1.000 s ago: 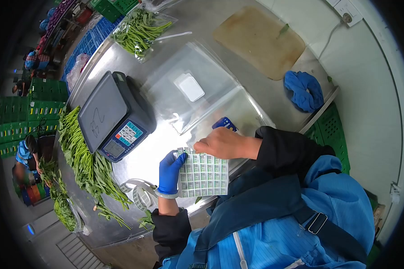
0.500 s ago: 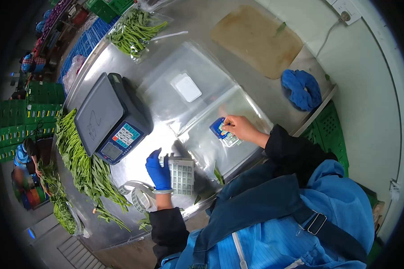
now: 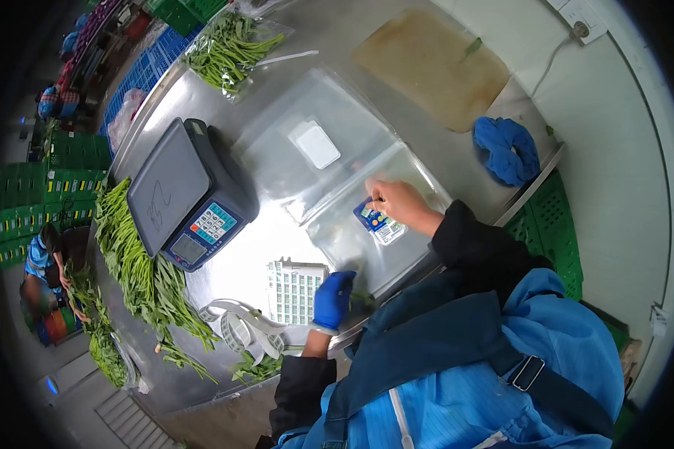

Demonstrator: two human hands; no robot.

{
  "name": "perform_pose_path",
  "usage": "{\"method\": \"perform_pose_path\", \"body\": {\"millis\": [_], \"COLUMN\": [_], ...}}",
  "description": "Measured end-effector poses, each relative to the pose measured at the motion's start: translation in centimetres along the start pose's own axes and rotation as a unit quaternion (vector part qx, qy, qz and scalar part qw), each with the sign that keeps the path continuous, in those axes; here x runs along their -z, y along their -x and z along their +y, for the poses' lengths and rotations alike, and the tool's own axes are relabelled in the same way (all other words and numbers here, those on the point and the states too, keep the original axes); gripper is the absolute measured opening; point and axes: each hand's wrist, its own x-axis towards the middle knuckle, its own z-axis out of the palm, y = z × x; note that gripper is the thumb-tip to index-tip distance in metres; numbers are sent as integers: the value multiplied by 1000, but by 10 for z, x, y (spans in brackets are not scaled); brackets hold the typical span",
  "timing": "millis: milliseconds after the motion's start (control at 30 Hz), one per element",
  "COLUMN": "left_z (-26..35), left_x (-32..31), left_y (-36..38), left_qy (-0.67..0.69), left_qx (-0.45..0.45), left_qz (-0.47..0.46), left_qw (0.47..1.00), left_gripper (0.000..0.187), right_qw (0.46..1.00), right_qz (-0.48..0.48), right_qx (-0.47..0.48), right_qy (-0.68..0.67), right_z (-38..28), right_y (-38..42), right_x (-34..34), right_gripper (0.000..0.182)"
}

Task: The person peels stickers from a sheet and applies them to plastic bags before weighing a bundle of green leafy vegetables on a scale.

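My left hand [image 3: 332,301], in a blue glove, is between a sheet of small printed stickers [image 3: 296,290] and the near corner of a clear plastic bag [image 3: 412,262]. Its fingers are smeared by motion, and a blurred green leaf [image 3: 363,301] lies beside it. My bare right hand [image 3: 398,203] is over the bag with its fingertips drawn together at the top of a blue and white label [image 3: 382,225]. What those fingers pinch, if anything, is hidden. More clear bags [image 3: 269,142] lie beyond, with a blank white card [image 3: 318,146] on them.
A weighing scale [image 3: 180,194] stands at left beside piled leafy greens [image 3: 138,262]. A curled label strip [image 3: 240,329] lies near the front edge. Bagged greens [image 3: 232,56], a brown board [image 3: 430,67] and a blue cloth [image 3: 506,150] sit farther back. A person [image 3: 45,258] works beyond.
My left hand has moved right, off the sticker sheet to the bag's near corner. The right hand has shifted up and left over the label, uncovering more of its white part.
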Motion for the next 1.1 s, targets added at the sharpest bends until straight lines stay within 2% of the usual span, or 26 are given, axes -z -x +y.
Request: {"method": "perform_pose_path", "body": {"millis": [33,100,133,167,233,300,333,400,467,500,533,567,600,633,700,767,800,900,967,1067,1100], "left_z": [1,-49,-42,-40,-65,-89,-70,-33,-31,-33,-60,-81,-61,-16,6,-17,-16,-35,-38,-34,-32], "left_x": [12,46,77,111,165,198,198,187,172,160,130,96,64,47,10,-17,-19,-19,-17,7,26], "left_y": [3,20,27,37,69,104,101,93,70,60,50,38,16,-7,-37,-48,-52,-61,-60,-71,-81], "left_qy": [41,96,57,16,-77,-162,-307,-569,-395,-298,-77,147,67,-61,-91,-158,-141,26,134,283,304], "left_qx": [28,48,66,154,156,218,236,253,134,72,43,10,-45,-102,-169,-176,-184,-109,-25,95,179], "left_qz": [11,120,187,211,292,336,337,319,328,325,289,239,154,67,-43,-109,-82,-114,-93,-43,4], "left_qw": [999,987,978,965,940,902,858,714,848,895,953,960,985,991,981,965,969,987,986,953,936], "left_gripper": [25,30,30,29,28,27,27,27,26,26,26,26,27,26,26,36,28,22,12,17,20], "right_qw": [998,984,973,973,971,973,972,973,972,972,971,970,970,968,965,968,969,971,951,910,893], "right_qz": [-15,-36,-36,-27,-11,-9,-13,-16,-24,-30,-35,-41,-47,-46,-44,-40,-38,-33,-76,-136,-154], "right_qx": [-28,-82,-108,-108,-102,-105,-109,-96,-102,-105,-104,-102,-101,-97,-92,-84,-80,-84,-104,-108,-107], "right_qy": [-53,-156,-199,-204,-218,-205,-209,-209,-209,-209,-212,-215,-218,-226,-242,-232,-229,-222,-282,-376,-408], "right_z": [-4,-13,-17,-13,-3,3,7,10,6,4,0,-3,-7,-11,-18,-17,-17,-15,-21,-43,-50], "right_y": [1,4,6,7,11,14,16,17,19,20,21,20,20,20,22,24,26,32,37,41,42], "right_x": [7,28,36,39,43,44,41,37,33,32,31,33,34,36,43,49,51,53,56,69,71], "right_gripper": [25,25,22,21,20,21,21,21,21,21,21,21,21,21,21,20,20,18,17,17,17]}}
